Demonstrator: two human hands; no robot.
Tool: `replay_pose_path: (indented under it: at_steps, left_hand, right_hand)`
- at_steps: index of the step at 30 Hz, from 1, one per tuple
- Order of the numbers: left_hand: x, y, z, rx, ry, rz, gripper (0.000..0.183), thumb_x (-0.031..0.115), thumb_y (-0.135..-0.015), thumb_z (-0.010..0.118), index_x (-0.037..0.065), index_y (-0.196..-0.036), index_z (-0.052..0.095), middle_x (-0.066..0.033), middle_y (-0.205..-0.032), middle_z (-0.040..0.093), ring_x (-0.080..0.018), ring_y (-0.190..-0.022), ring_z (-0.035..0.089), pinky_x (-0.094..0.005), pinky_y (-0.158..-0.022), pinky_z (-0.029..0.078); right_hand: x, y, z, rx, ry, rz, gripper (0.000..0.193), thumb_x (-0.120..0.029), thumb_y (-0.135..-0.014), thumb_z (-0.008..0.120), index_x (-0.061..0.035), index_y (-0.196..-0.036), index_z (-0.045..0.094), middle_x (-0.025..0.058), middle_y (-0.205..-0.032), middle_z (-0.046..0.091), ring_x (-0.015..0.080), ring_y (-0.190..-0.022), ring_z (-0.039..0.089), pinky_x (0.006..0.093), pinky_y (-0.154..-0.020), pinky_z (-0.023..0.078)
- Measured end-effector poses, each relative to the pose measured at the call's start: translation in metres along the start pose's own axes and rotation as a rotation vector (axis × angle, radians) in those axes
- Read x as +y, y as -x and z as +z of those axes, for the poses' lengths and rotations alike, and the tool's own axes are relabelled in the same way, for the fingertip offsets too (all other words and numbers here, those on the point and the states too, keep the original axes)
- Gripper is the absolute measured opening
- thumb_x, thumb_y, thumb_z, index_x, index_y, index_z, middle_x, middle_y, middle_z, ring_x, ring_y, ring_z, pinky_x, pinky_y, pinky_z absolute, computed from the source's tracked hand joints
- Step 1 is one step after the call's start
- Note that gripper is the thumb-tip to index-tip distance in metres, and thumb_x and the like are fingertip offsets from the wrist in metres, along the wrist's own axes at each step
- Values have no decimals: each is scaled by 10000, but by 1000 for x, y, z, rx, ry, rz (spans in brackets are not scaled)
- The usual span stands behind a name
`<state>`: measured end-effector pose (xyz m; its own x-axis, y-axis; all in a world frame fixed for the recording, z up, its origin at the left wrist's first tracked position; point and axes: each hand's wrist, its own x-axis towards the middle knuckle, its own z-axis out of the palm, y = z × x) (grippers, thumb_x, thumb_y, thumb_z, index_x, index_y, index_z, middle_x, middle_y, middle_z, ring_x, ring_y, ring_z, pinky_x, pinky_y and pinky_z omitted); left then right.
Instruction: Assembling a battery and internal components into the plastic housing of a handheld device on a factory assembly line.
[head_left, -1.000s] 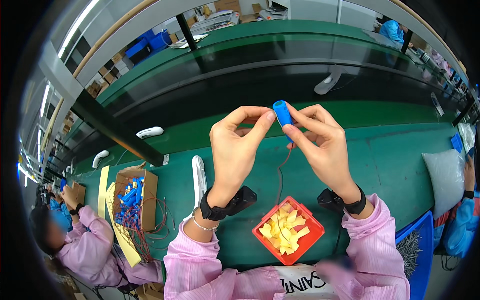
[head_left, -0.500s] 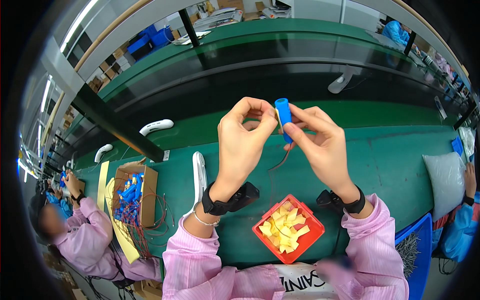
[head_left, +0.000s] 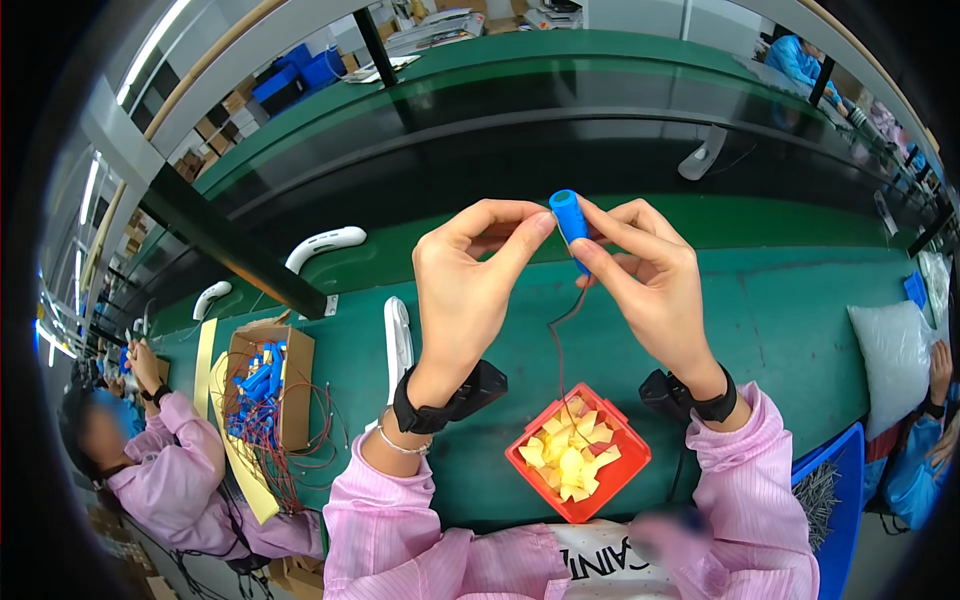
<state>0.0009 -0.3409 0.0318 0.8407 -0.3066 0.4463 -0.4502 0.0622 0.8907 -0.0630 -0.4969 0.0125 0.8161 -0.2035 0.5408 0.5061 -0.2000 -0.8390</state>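
Upright between my two hands is a blue cylindrical battery (head_left: 568,218), with a thin dark red wire (head_left: 561,345) hanging from its lower end toward the red tray. My right hand (head_left: 645,270) is closed around the battery's right side, thumb and fingers gripping it. My left hand (head_left: 470,265) pinches thumb and forefinger together at the battery's left edge; whatever lies between those fingertips is too small to make out. A sliver of yellow shows along the battery's side. Below the hands stands a red tray (head_left: 632,462) holding several pale yellow pieces (head_left: 570,462).
At left, a cardboard box (head_left: 298,390) holds blue batteries with trailing wires, beside yellow strips (head_left: 247,470). A white curved housing (head_left: 398,345) lies near my left wrist. Further white housings (head_left: 325,245) sit beyond. A blue bin (head_left: 850,500) of metal pieces and co-workers flank me.
My left hand has shifted a little left, its fingertips now at the battery's upper edge. The yellow strip shows less. White housings beyond the table have moved right.
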Motion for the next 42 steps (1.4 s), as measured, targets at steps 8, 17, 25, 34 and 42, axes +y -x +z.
replay_pose_path:
  at_steps: [8,17,25,34,42]
  left_hand:
    - [-5,1,7,40,3,21,132,73,-872,687,-44,-934,690,-74,-851,699,-120,-783,666,-250,-761,537]
    - [-2,0,16,30,51,48,137,64,-867,677,-49,-943,669,-94,-892,699,-140,-806,673,-267,-756,544]
    - [-5,1,14,41,-105,159,77,37,-871,635,-35,-888,617,-78,-831,660,-132,-768,653,-279,-732,543]
    - [-11,7,16,-58,480,-169,177,163,-978,517,-2,-991,579,-60,-930,630,-135,-878,612,-311,-865,485]
    - [-6,54,-20,-552,-410,204,100,23,-736,606,12,-817,548,-105,-763,550,-267,-763,565,-347,-700,474]
  right_hand:
    - [1,3,5,39,29,-2,363,15,-876,663,-43,-1234,649,65,-930,571,100,-788,595,240,-639,580]
    - [1,0,1,93,5,-3,379,19,-864,674,-50,-1236,652,62,-938,576,99,-811,598,242,-641,584]
    - [-1,5,6,69,131,-69,362,17,-878,664,-24,-1237,646,60,-955,578,114,-811,607,257,-628,550]
    - [-2,0,-7,44,-542,192,393,-132,-971,585,54,-1314,539,91,-1084,620,119,-869,606,245,-698,505]
    - [0,-34,-101,261,-543,86,466,-131,-1006,497,51,-1421,390,139,-1360,516,221,-1176,562,219,-772,494]
